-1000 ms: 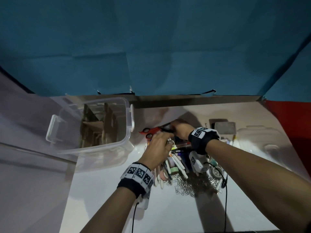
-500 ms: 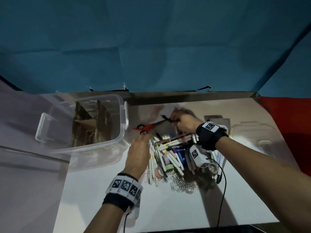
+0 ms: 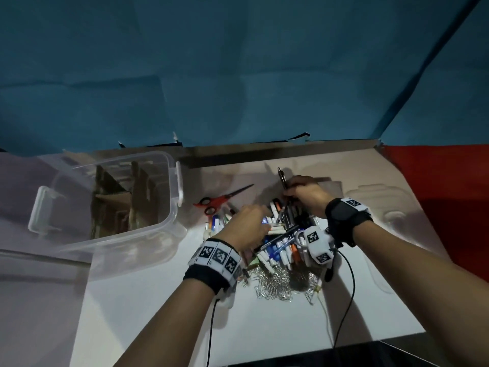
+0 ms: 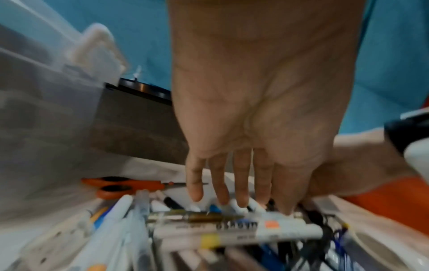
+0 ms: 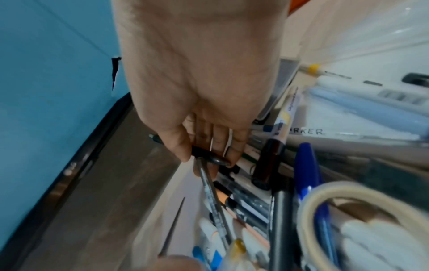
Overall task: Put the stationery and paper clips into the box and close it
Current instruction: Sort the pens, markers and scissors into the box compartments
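Box [image 3: 169, 181]: I see a clear plastic tub at the far left of the table, open, with white clip handles on its two short ends and brown cardboard dividers [image 3: 113, 205] standing inside. Nothing from the pile is in it that I can make out.
Scissors [image 3: 219, 201]: red handles, dark blades closed, lying flat between the box and the pile, tips pointing away from me.
Left hand [image 3: 247, 227]: my fingers are straight and spread, tips pressing down on the white marker caps at the left side of the pile; the wrist view shows nothing clasped.
Pile [image 3: 277, 239]: pens and markers heaped at the middle of the table, mostly white barrels with blue, orange and black caps, crossing each other at all angles. One white marker [image 4: 255, 227] lies crosswise nearest my left wrist, with an orange patch on its label.
Clips [image 3: 275, 286]: a tangle of silver wire paper clips on the table just on my side of the pile.
Right hand [image 3: 308, 193]: my fingers are curled round a dark pen [image 5: 213, 192] at the far edge of the pile, its end sticking up past my knuckles.
Lid [image 3: 375, 200]: clear, lying flat to the right of my right hand, apart from the box.
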